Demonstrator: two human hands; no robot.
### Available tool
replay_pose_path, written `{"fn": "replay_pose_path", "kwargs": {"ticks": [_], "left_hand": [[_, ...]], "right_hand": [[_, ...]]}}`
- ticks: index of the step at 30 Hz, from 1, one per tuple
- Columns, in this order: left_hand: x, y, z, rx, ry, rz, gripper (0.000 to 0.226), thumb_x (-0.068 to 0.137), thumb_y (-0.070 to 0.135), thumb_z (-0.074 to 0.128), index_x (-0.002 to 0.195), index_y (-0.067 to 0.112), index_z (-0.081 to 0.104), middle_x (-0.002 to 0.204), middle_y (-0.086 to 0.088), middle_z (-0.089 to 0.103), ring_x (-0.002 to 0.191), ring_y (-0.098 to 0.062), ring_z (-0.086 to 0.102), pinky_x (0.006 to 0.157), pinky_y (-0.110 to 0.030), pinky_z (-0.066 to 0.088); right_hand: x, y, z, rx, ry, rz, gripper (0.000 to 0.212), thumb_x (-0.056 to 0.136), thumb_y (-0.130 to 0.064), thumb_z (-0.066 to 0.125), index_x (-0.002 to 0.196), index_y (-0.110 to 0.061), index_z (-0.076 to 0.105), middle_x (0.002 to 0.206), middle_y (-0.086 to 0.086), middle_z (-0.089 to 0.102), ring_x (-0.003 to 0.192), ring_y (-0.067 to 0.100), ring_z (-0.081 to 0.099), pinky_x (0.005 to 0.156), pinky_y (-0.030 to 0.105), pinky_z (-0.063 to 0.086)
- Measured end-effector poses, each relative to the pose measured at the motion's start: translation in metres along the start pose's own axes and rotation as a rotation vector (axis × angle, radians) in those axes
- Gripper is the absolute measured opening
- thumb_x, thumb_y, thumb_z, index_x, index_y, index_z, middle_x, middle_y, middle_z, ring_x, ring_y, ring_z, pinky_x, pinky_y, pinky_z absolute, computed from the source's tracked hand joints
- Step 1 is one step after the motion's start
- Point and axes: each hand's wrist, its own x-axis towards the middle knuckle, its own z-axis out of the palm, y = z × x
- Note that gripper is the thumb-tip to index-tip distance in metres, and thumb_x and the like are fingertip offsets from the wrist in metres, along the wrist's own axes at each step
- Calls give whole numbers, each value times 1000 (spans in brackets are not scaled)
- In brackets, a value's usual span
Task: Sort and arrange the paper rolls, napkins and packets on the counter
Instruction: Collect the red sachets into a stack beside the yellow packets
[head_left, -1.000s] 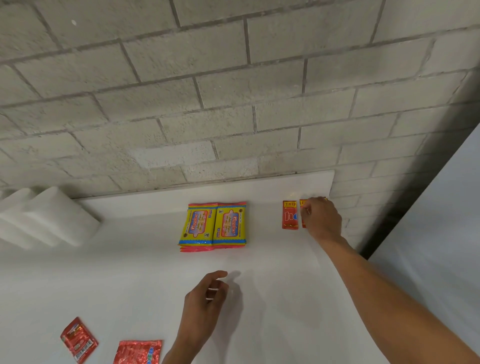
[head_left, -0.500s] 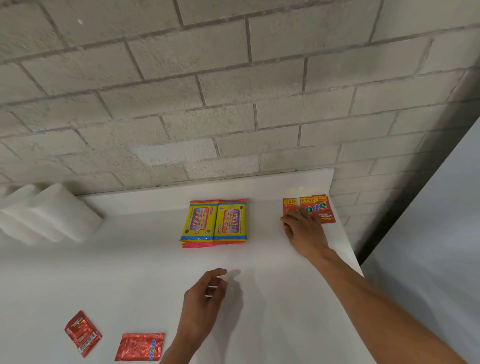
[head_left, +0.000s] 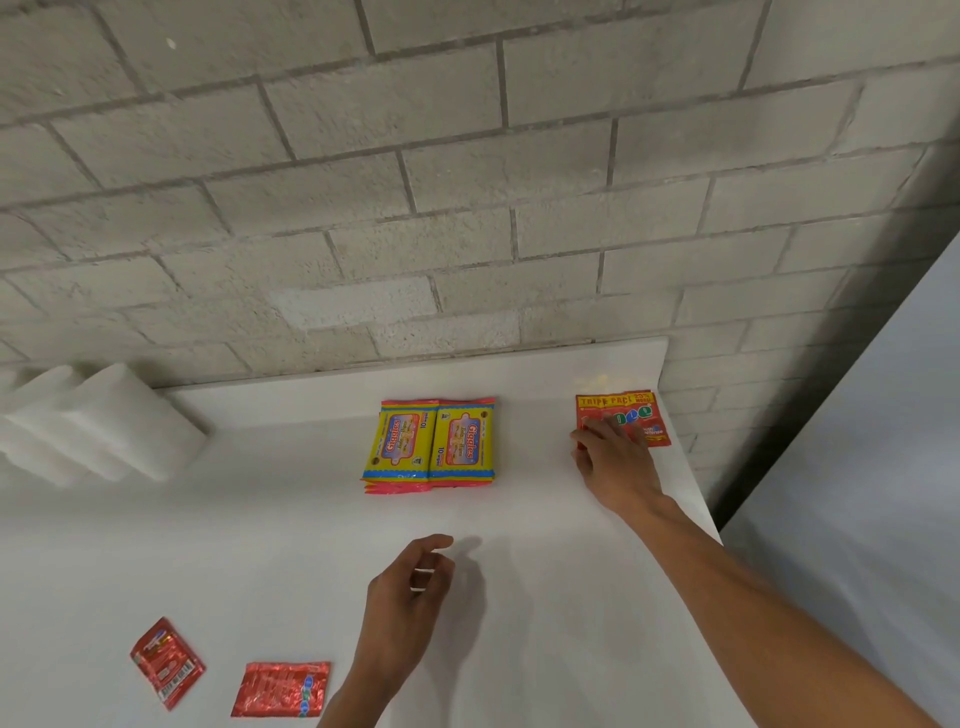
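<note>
Two yellow Giggles packets (head_left: 431, 444) lie side by side at the back middle of the white counter (head_left: 260, 545), with more of their kind stacked beneath. At the back right corner sit the red packets (head_left: 631, 410), pushed together. My right hand (head_left: 615, 462) rests on their near left part with fingers stretched over them. My left hand (head_left: 405, 603) hovers over the counter's middle, loosely curled and holding nothing. Two more red packets lie near the front left, one tilted (head_left: 167, 662) and one flat (head_left: 283, 688).
White napkin stacks (head_left: 104, 421) lean in a row at the far left by the grey block wall (head_left: 467, 182). The counter ends just right of the red packets, where a dark gap and a pale grey panel (head_left: 857, 493) begin.
My right hand has slid the separate left red packet against the others at the back right corner and drawn back slightly. My left hand has barely moved.
</note>
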Motion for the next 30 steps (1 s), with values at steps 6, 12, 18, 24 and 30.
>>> {"fn": "replay_pose_path", "kwargs": {"ticks": [6,12,18,24,30], "left_hand": [[-1,1,-12,-16,22,26,25,96,16,62,107,37,69,90,11,74,84,-9,70,70,-18,55],[-3,-8,-41,-7,125,58,22,96,13,61,108,28,71,97,10,72,89,-8,65,68,-12,51],[-4,-45,-98,253,271,28,25,94,19,63,114,33,69,116,13,68,111,-15,57,87,-32,51],[-18,-92,-189,482,338,-189,35,87,19,64,120,30,68,135,-1,58,125,-32,48,100,-43,44],[-17,-111,-225,494,195,-427,58,87,27,62,143,31,47,154,-1,35,139,-34,30,107,-50,40]], "right_hand": [[-7,-8,-2,55,-27,-20,38,100,-31,48,137,-25,53,152,-2,43,147,24,27,119,48,21],[-26,-35,-9,161,37,-79,36,98,-26,54,133,-22,59,148,1,49,144,23,34,116,41,27],[-43,-80,-24,273,100,-127,32,95,-22,59,127,-17,65,135,7,59,127,26,51,106,39,43],[-56,-159,-31,317,129,-180,32,93,-20,63,124,-17,66,125,8,63,117,30,53,96,42,48],[-63,-194,-30,355,180,-205,25,90,-20,67,115,-18,71,116,7,67,110,30,56,90,41,51]]}}
